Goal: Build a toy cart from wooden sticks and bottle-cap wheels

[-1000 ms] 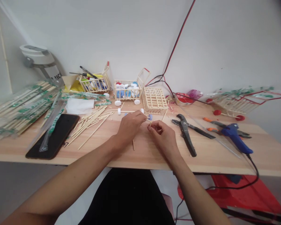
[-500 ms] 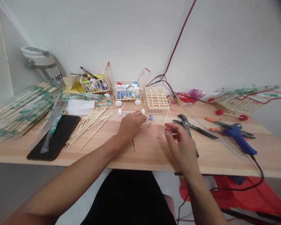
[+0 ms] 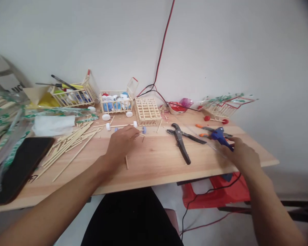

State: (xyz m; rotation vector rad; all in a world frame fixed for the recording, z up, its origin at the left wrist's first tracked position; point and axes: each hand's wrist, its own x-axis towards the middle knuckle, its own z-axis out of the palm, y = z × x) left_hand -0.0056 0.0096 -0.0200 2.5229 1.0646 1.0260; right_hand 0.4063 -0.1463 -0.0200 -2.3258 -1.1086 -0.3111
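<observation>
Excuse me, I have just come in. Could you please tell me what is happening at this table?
A person's left hand is low over the wooden table, with a thin stick on its near side and a pale blue wheel just beyond it. The right hand is at the blue glue gun; I cannot tell whether its grip is closed. Black pliers lie between the hands.

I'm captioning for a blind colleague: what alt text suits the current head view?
A person's right hand is at the handle of a blue glue gun, the left hand over thin sticks on a wooden table. Behind stands a stick cart holding caps.
</observation>
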